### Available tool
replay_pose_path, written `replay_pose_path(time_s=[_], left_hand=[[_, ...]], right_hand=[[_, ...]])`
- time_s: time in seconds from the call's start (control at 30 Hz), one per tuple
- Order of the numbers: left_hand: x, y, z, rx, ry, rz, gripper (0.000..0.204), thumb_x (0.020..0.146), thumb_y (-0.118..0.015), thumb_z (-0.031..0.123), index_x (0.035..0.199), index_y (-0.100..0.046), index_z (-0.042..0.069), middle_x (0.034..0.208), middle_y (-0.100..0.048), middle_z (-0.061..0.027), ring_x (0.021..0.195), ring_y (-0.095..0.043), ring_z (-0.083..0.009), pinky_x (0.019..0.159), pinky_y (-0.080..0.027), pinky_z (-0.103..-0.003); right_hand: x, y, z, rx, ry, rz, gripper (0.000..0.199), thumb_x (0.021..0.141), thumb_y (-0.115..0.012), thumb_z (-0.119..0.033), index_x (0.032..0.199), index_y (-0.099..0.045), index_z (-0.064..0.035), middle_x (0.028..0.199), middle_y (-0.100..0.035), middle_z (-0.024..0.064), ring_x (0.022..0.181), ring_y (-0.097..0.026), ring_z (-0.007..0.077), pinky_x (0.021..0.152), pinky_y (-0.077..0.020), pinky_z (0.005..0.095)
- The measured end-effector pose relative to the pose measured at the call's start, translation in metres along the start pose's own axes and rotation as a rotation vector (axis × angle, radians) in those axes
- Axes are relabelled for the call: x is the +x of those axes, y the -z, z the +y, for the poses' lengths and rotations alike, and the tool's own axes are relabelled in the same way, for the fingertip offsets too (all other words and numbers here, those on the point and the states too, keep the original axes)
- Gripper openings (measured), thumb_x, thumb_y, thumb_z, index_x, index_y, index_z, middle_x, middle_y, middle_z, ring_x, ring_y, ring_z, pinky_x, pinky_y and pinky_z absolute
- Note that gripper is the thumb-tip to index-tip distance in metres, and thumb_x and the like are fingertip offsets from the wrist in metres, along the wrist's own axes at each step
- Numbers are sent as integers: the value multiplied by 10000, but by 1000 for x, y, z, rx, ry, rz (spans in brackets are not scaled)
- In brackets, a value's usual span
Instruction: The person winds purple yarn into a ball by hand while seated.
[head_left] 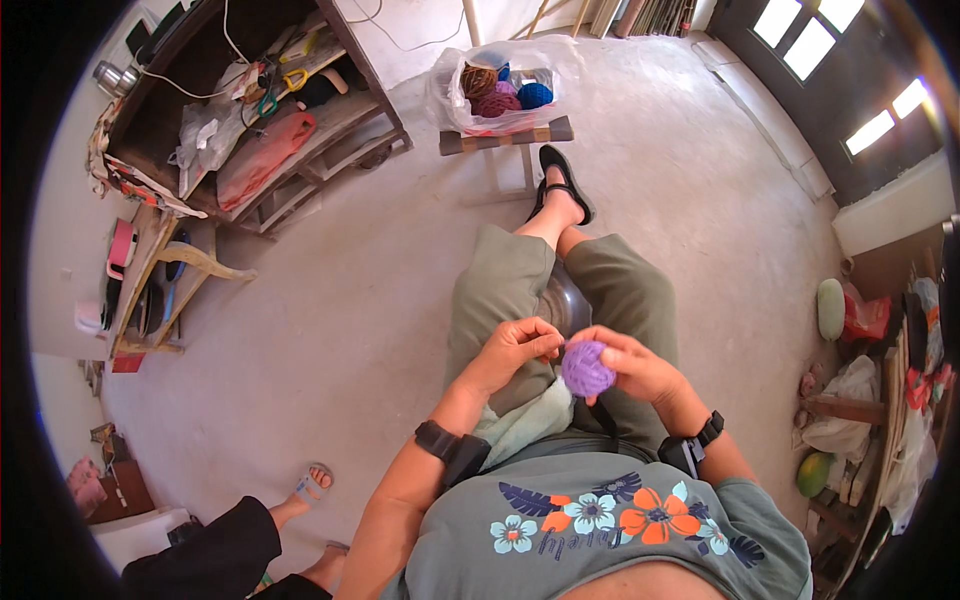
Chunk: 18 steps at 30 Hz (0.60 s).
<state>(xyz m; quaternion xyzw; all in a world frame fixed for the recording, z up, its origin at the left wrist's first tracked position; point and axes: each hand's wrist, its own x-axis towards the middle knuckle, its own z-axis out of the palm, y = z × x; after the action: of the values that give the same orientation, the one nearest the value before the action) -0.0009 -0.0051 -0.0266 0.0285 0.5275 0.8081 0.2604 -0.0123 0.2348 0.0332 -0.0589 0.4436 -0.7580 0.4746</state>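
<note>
A purple ball of yarn [587,370] sits in my right hand [640,372], whose fingers curl round its right side and top. My left hand [512,352] is just left of the ball, thumb and fingertips pinched together near its upper edge. Whatever lies in that pinch is too small to make out. Below the hands, a pale green cloth [530,425] drapes over my lap. A rounded metallic thing [563,303] shows between my knees, partly hidden by my hands and trousers.
Beyond my feet, a low stool [508,136] bears a clear plastic bag [447,95] of several yarn balls. A cluttered wooden cabinet [330,165] stands at far left. Another person's legs [215,545] are at lower left. Shelving [893,400] with bags lines the right.
</note>
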Motion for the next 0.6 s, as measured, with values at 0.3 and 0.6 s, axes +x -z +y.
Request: replay_pose_path(time_s=[0.3, 0.6], left_hand=[[-2, -7, 9, 78, 75, -2, 186, 943, -679, 160, 1053, -717, 15, 927, -712, -26, 832, -620, -77, 785, -496, -232], [-4, -3, 6, 104, 89, -103, 154, 935, -693, 146, 1027, -729, 27, 873, -683, 24, 804, -596, -42, 736, -477, -205]], right_hand=[[14, 3, -30, 52, 377, 211, 547, 919, -681, -332, 1341, -470, -55, 1260, -594, 132, 1156, -606, 234, 972, -515, 425], [32, 8, 13, -788, 282, 577, 453, 834, -770, -222, 1195, -577, -27, 979, -666, 113, 891, -653, 177, 818, -534, 313]])
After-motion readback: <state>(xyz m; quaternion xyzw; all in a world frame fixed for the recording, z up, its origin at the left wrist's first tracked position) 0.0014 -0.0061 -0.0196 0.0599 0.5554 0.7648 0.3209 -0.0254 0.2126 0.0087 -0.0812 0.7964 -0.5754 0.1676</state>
